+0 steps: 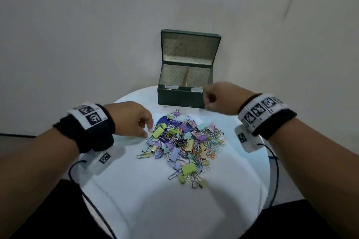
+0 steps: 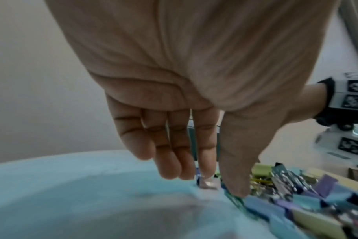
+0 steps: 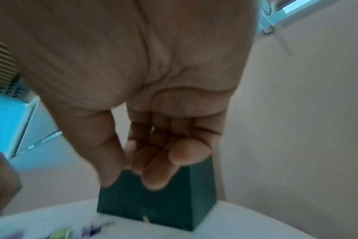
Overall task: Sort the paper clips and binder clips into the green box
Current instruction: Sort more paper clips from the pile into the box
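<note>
The green box (image 1: 180, 96) stands open at the table's far edge, its lid upright and both compartments showing only lining. A heap of pastel binder clips and paper clips (image 1: 182, 141) lies in the table's middle. My left hand (image 1: 148, 132) reaches down at the heap's left edge; in the left wrist view the left hand (image 2: 219, 186) has its index finger and thumb pinching a small pale binder clip (image 2: 208, 184) that rests on the table. My right hand (image 1: 206, 101) hovers at the box's front right corner. In the right wrist view the right hand (image 3: 129, 174) has curled fingers with nothing visible in them, in front of the box (image 3: 159, 202).
The round white table (image 1: 136, 190) stands against a pale wall. A purple printed disc (image 1: 165, 122) lies under the heap. Cables hang from both wrist bands over the table's sides. Bare tabletop lies in front of the heap.
</note>
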The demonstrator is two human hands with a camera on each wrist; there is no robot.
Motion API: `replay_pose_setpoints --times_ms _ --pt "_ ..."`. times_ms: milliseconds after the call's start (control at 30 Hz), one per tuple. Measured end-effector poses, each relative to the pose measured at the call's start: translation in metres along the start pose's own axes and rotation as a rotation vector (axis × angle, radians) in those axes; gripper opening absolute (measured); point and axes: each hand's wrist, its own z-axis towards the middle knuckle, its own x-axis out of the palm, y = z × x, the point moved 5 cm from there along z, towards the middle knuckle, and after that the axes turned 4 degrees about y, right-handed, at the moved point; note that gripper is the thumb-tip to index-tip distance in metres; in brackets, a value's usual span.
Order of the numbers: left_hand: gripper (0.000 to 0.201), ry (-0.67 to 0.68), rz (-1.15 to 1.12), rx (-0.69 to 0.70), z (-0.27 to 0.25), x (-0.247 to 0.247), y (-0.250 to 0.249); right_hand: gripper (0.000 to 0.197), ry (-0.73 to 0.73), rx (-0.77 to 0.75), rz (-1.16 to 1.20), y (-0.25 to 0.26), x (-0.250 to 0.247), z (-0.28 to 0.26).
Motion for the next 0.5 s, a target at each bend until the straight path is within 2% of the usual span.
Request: replay_pose_setpoints --times_ms 100,167,267,367,500 --pt "0.025 -0.010 -0.050 -0.031 -0.001 0.015 0.003 0.014 0.192 0.112 -0.082 -0.022 0.033 -0.030" --pt "0.019 -0.039 -0.046 -0.043 -0.001 0.017 0.002 0.016 0.238 0.152 -0.068 -0.032 0.048 -0.042" --pt "0.008 -0.105 0.028 -0.089 0.002 0.016 0.000 0.021 0.193 0.150 0.009 -0.034 0.058 -0.048" --pt "0.016 -0.128 0.066 -0.152 0.002 0.014 -0.001 0.019 0.145 0.148 0.031 -0.034 0.063 -0.047" --pt "0.025 -0.128 0.040 -0.147 -0.005 0.015 -0.006 0.022 0.134 0.163 0.052 -0.035 0.068 -0.046"
